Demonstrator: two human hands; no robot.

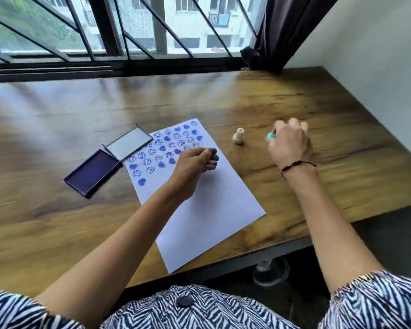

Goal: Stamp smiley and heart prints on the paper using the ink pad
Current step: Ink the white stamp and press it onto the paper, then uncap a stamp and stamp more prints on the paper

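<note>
A white paper [207,210] lies slanted on the wooden table, its upper part covered with blue smiley and heart prints [166,148]. The purple ink pad [93,172] sits open left of the paper, its lid [128,143] folded back. My left hand [195,165] rests on the paper beside the prints, fingers curled and ink-stained, nothing seen in it. My right hand [290,143] hovers over the table right of the paper, shut on a teal stamp [271,135]. A cream-coloured stamp [238,137] stands on the table between paper and right hand.
The wooden table [318,110] ends at a window with black bars at the back and a white wall on the right. A dark curtain [285,32] hangs in the back right corner. The table's front edge runs diagonally at the lower right.
</note>
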